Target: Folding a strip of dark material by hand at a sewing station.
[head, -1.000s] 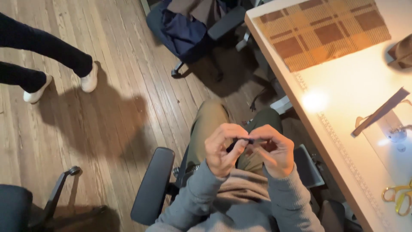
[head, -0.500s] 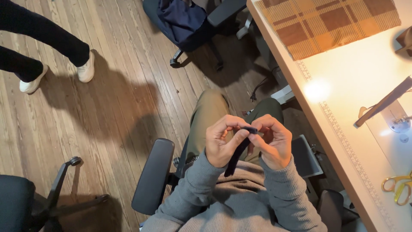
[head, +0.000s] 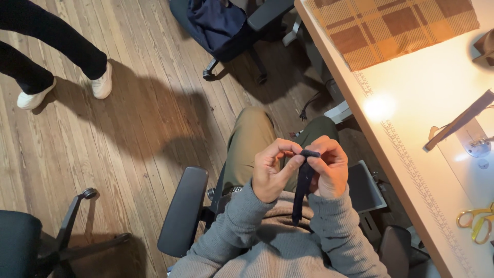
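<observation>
Left hand (head: 271, 172) and right hand (head: 329, 167) fingertips together.

Warm indoor light, sharp view with one blown-out spot

A bright glare patch burns out on the pale table (head: 411, 103), washing its surface toward white. The wooden floor (head: 128, 144) lies dimmer, crossed by long soft shadows of a standing person's legs (head: 46, 51) and of the office chairs. Focus holds across the frame; lines bend slightly toward the edges.

Worn wooden plank floor (head: 154, 128), black office chairs (head: 31, 242), a brightly lit white worktable (head: 437, 103).
</observation>
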